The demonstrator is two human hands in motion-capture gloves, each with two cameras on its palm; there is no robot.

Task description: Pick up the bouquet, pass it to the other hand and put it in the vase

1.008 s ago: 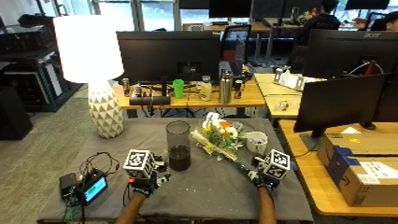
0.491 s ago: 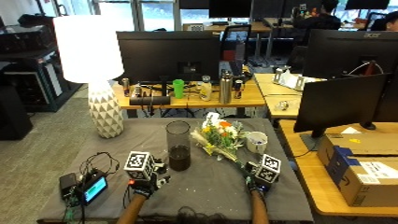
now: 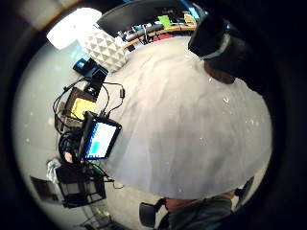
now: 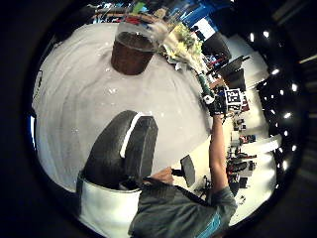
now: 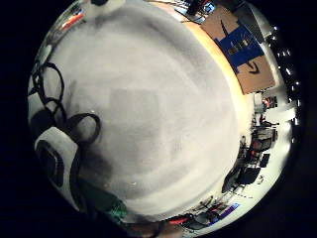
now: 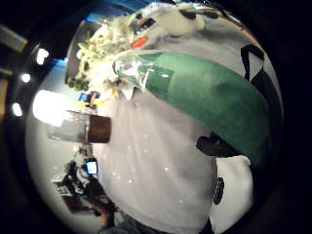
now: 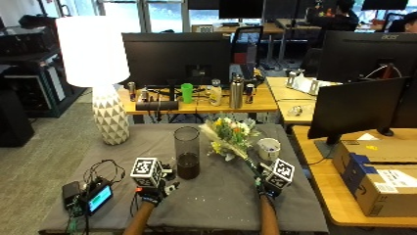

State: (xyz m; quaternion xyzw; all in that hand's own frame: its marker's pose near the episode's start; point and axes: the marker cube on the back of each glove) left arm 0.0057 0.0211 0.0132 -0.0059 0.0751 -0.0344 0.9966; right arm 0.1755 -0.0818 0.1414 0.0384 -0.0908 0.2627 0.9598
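Note:
The bouquet (image 7: 229, 137) of white, yellow and orange flowers lies slanted on the grey table cloth (image 7: 215, 198), with its green-wrapped stem pointing toward me. My right hand (image 7: 266, 188) is at the stem's end and grips it; the green wrap (image 6: 195, 92) fills the right thumb side palm view. The left thumb side palm view also shows that hand (image 4: 216, 105) closed round the stem. A clear glass vase (image 7: 187, 152) with a dark bottom stands upright just left of the flowers. My left hand (image 7: 155, 195) hovers over the cloth in front of the vase, fingers relaxed, holding nothing.
A white mug (image 7: 267, 148) stands right of the bouquet. A white lamp (image 7: 110, 115) stands at the table's back left. A small screen with cables (image 7: 98, 198) lies at the front left. Cardboard boxes (image 7: 378, 181) sit on the desk to the right.
My right hand has moved left and forward to the bouquet's stem end and closed round it. My left hand has hardly moved.

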